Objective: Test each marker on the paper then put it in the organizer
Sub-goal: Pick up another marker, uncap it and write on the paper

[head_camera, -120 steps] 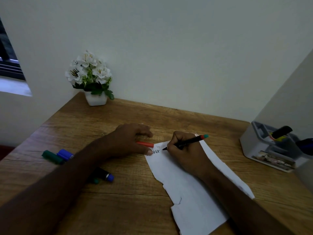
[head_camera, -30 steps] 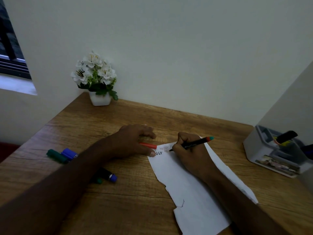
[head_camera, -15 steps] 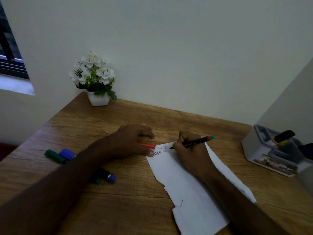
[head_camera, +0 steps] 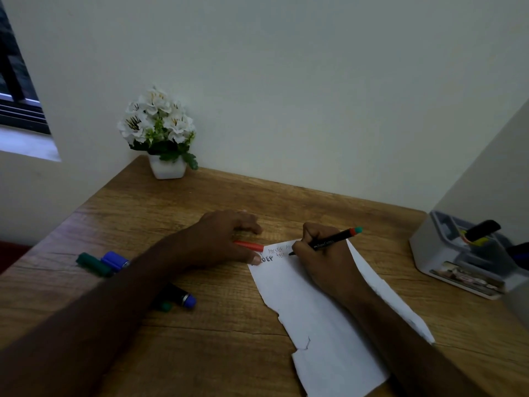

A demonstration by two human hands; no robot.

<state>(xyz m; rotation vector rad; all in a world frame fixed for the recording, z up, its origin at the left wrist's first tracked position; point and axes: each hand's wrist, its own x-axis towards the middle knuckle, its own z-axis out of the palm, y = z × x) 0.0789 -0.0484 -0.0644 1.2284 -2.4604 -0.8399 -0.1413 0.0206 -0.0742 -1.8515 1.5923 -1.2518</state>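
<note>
Dim, bluish room light; wide-angle bending at edges, right side blurred.

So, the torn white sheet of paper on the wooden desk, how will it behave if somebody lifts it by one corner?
The torn white sheet of paper will probably flop and bend, since it looks thin. Its ragged edge and small tear may rip further. It likely slides easily: the left hand presses one corner flat.
</note>
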